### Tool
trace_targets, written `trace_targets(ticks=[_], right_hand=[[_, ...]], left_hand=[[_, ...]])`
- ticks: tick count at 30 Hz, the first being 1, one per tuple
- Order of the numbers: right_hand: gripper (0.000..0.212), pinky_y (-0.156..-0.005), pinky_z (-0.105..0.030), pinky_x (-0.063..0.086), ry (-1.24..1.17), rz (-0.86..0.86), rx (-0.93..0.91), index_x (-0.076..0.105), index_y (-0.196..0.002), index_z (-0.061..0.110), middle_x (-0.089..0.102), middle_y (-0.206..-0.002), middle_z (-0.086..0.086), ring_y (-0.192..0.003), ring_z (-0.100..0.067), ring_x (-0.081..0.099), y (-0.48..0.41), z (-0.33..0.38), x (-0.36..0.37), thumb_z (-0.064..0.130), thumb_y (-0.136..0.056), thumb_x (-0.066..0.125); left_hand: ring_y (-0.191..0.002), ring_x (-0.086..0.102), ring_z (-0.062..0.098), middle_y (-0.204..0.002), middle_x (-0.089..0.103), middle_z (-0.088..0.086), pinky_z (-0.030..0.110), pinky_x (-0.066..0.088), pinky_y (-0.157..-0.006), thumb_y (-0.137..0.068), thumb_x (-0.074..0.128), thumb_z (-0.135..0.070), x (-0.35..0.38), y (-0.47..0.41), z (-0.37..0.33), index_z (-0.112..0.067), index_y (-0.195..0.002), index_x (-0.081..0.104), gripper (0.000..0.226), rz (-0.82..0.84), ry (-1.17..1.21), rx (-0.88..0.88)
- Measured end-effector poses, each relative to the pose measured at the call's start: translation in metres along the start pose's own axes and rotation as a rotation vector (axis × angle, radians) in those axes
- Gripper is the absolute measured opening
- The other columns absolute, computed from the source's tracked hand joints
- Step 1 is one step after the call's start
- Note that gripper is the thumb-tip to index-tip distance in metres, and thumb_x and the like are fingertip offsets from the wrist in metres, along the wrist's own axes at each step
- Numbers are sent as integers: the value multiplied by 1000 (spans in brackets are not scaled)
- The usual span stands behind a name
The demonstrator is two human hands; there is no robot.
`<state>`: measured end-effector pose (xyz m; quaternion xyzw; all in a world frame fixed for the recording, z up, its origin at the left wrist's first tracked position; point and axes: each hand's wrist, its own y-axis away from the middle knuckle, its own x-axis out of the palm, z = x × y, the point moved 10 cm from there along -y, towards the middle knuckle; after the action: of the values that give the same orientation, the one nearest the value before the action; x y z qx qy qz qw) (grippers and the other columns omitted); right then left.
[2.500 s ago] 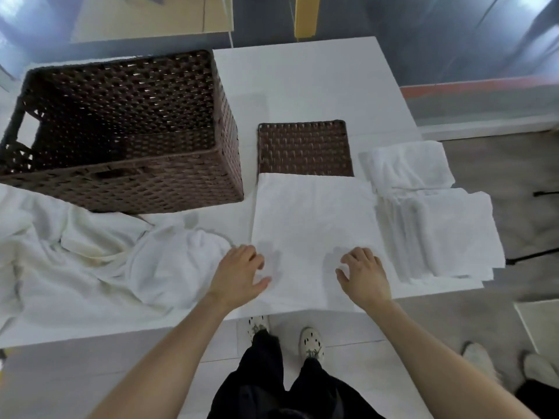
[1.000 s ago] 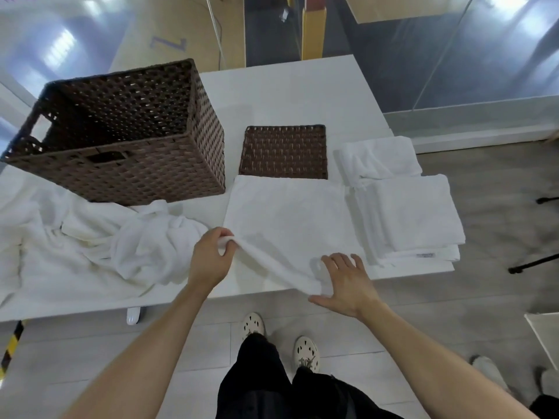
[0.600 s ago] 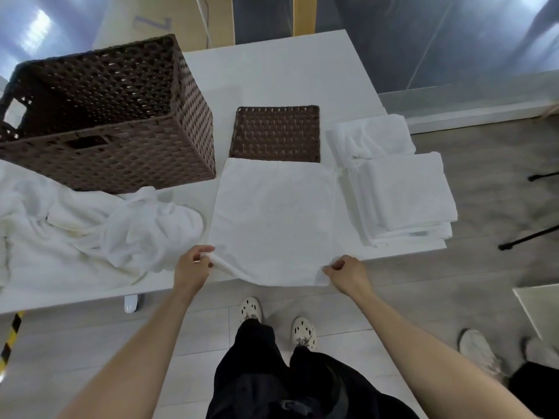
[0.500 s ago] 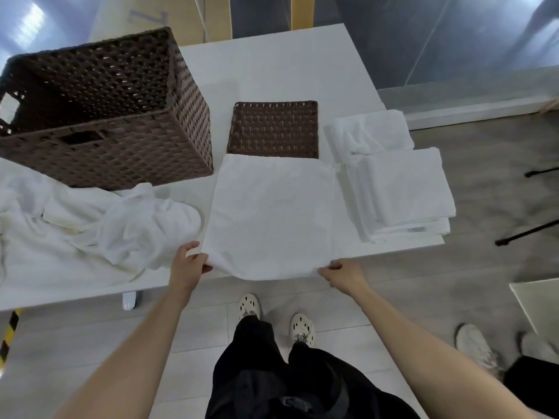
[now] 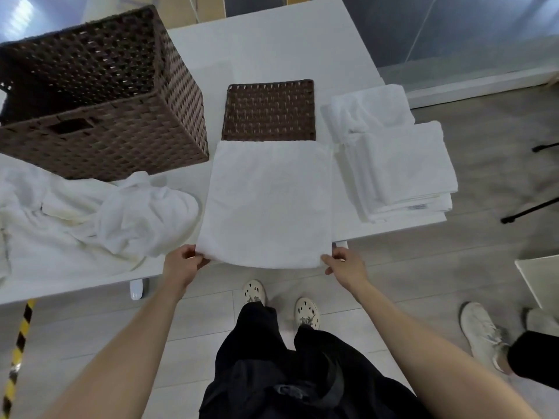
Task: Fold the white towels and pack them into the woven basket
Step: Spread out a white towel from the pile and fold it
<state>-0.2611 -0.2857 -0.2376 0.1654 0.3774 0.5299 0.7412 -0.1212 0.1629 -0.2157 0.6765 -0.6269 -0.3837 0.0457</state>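
A white table (image 5: pixel 272 40) carries a flat brown woven panel (image 5: pixel 269 111) at its centre, while the grey floor (image 5: pixel 423 267) bears white perforated clogs (image 5: pixel 254 293), a second person's white sneaker (image 5: pixel 481 334) at right, black stand legs (image 5: pixel 529 210) and yellow-black hazard tape (image 5: pixel 18 352) at left.

Single head-worn wide-angle camera, above standing person, facing forward and steeply down. Left hand (image 5: pixel 181 264) and right hand (image 5: pixel 344 266) close, at frame centre; white towel (image 5: pixel 266 207) just beyond them. Table (image 5: pixel 272 40) runs on beyond hands; shoes (image 5: pixel 254 293) and floor (image 5: pixel 90 328) on near side of hands.
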Motion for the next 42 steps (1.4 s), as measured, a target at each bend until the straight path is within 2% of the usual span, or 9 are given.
trace_targets(ticks=[3, 8, 14, 18, 21, 24, 27, 32, 42], right_hand=[[20, -57, -24, 45, -28, -10, -85, 64, -99, 14, 76, -80, -10, -58, -4, 67, 15, 26, -15, 33, -102, 68], [18, -61, -30, 48, -63, -110, -269, 70, -95, 18, 75, -68, -2, -62, -11, 68, 28, 105, -67, 35, -99, 74], [23, -72, -28, 54, -256, -155, -519, 69, -117, 23, 79, -86, -5, -69, -9, 68, 39, 237, -140, 19, -96, 77], [35, -79, -27, 53, -196, -193, -691, 72, -117, 34, 72, -93, 1, -77, -10, 64, 54, 328, -184, 14, -89, 82], [33, -87, -32, 56, -92, -319, -799, 70, -121, 30, 72, -93, 5, -86, -15, 69, 72, 383, -214, 23, -92, 83], [30, -92, -42, 62, -28, -382, -837, 67, -123, 31, 70, -99, 7, -95, -19, 71, 79, 419, -232, 31, -96, 80], [27, -91, -49, 64, -14, -380, -838, 66, -121, 30, 71, -106, 5, -98, -22, 72, 78, 441, -237, 31, -97, 79], [24, -90, -35, 64, -178, -413, -771, 73, -119, 22, 73, -104, 5, -95, -17, 73, 77, 458, -245, 26, -96, 80], [21, -102, -43, 60, 67, -481, -805, 79, -121, 19, 75, -112, 0, -101, -22, 71, 67, 483, -237, 19, -101, 72]], left_hand=[[-87, 80, 27, -98, 82, 9, 42, 63, -85, -99, 69, -2, -6, 7, -24, -19, -100, 78, 19, 16, -139, 126], [-92, 74, 12, -93, 79, -5, 36, 55, -86, -93, 84, -19, -33, 15, -113, -27, -106, 69, 22, -95, -178, 361], [-94, 72, 11, -104, 79, 3, 35, 57, -97, -98, 76, -6, -62, 36, -261, -14, -111, 77, 15, -135, 92, 603], [-95, 73, 0, -106, 79, -4, 17, 58, -90, -95, 78, -1, -84, 57, -353, -18, -121, 79, 31, -119, 136, 735], [-92, 73, -4, -104, 80, -12, 16, 58, -91, -92, 81, 0, -104, 70, -404, -22, -119, 82, 35, -158, 130, 821], [-91, 72, -6, -106, 79, -11, 18, 58, -95, -94, 81, -4, -118, 75, -439, -20, -120, 82, 30, -193, 128, 866], [-102, 73, 10, -109, 79, -2, 31, 57, -105, -96, 80, -8, -122, 71, -459, -23, -119, 81, 27, -184, 116, 859], [-104, 73, 17, -106, 78, -1, 41, 58, -109, -93, 83, -8, -128, 56, -478, -36, -103, 81, 30, -174, 101, 838], [-100, 64, 18, -106, 70, 1, 30, 50, -97, -102, 75, -17, -131, 60, -516, -8, -124, 78, 24, -317, -181, 943]])
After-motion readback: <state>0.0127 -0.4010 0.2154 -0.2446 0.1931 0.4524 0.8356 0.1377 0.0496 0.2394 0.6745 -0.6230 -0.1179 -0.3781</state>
